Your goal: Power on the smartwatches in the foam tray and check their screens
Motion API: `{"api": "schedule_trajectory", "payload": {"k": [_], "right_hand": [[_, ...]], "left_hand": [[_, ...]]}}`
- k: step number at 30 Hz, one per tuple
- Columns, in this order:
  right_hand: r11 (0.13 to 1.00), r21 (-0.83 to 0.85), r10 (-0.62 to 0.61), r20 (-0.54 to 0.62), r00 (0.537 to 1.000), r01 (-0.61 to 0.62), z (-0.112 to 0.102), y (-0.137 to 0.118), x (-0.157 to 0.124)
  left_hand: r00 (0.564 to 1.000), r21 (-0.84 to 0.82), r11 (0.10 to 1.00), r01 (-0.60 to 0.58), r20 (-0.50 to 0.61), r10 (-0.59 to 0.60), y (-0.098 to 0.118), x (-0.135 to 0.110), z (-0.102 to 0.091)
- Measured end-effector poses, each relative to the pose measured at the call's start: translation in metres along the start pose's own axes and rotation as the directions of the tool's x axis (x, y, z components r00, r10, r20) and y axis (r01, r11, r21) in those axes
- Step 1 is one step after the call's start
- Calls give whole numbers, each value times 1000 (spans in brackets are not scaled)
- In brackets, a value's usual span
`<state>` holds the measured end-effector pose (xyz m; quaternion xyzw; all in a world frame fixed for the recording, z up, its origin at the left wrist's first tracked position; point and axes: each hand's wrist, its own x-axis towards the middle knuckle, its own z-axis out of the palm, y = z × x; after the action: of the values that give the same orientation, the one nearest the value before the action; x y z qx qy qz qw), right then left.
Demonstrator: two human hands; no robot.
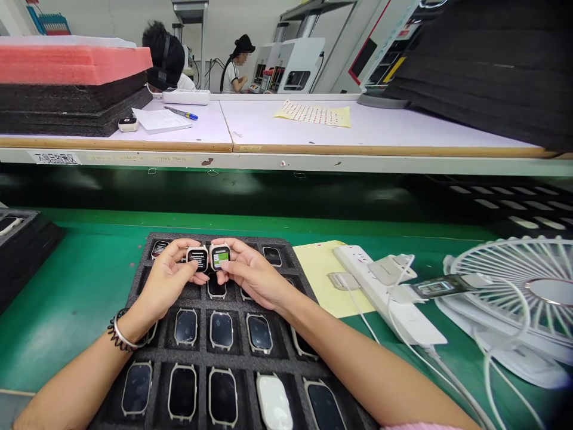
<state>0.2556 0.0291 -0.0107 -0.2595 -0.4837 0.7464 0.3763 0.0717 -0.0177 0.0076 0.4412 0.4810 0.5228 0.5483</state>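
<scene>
A black foam tray [147,263] lies on the green mat and holds several smartwatch bodies in its pockets. My left hand [168,280] is closed on a watch body with a dark lit screen [197,258], held just above the tray's far rows. My right hand [253,276] is closed on a second watch body showing a green and white screen [220,257]. The two watches sit side by side, almost touching. A watch [221,329] in the middle row lies dark, and one near the front [274,403] lies face down.
A white power strip [385,298] with plugs and cables lies right of the tray on a yellow sheet [316,263]. A white desk fan [514,286] lies at the far right. Another black tray [22,239] sits at left. Two people work beyond the raised shelf [286,134].
</scene>
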Motion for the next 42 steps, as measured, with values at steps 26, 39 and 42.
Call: {"api": "schedule_trajectory", "payload": {"k": [26,39,42], "right_hand": [[995,94,26,-23,999,-24,0,1,4],[998,57,33,-33,999,-32,1,1,2],[998,51,29,-28,999,-27,1,2,3]], "left_hand": [[1000,39,999,-27,9,26,-1,1,0],[978,211,959,-190,-42,203,-6,4,-3],[980,236,954,-185,-31,198,-6,3,-4]]}}
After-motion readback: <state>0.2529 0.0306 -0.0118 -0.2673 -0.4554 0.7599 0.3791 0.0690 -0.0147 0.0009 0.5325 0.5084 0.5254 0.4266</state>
